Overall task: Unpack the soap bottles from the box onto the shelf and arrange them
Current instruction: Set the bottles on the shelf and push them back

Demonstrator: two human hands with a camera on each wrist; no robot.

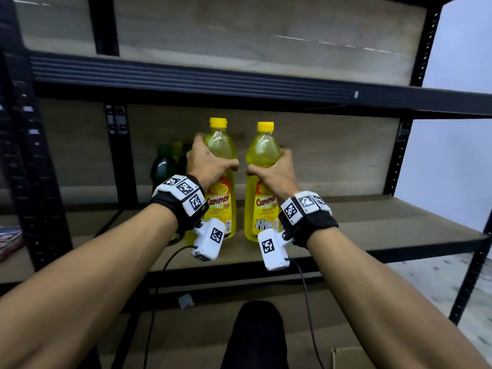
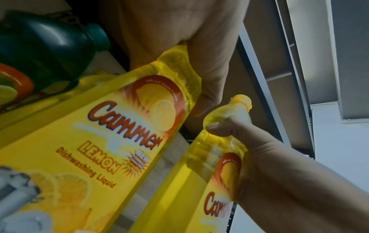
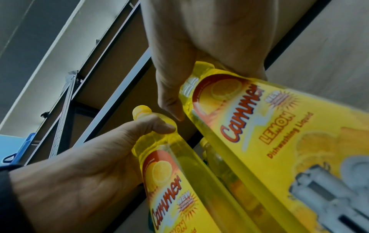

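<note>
Two yellow lemon dish soap bottles stand upright side by side over the middle shelf board (image 1: 372, 222). My left hand (image 1: 210, 161) grips the shoulder of the left bottle (image 1: 221, 145), thumb wrapped across its front. My right hand (image 1: 271, 169) grips the shoulder of the right bottle (image 1: 265, 147) the same way. In the left wrist view the left bottle (image 2: 95, 141) fills the frame beside the right bottle (image 2: 217, 157). In the right wrist view the right bottle (image 3: 279, 134) is close, and the left bottle (image 3: 169, 173) sits lower left. Whether their bases touch the shelf is hidden.
A dark green bottle (image 1: 163, 166) and another yellow one stand behind my left hand at the back of the shelf. The upper shelf edge (image 1: 239, 81) hangs just above the caps. A cardboard box corner (image 1: 351, 358) shows at the bottom right. Black uprights frame both sides.
</note>
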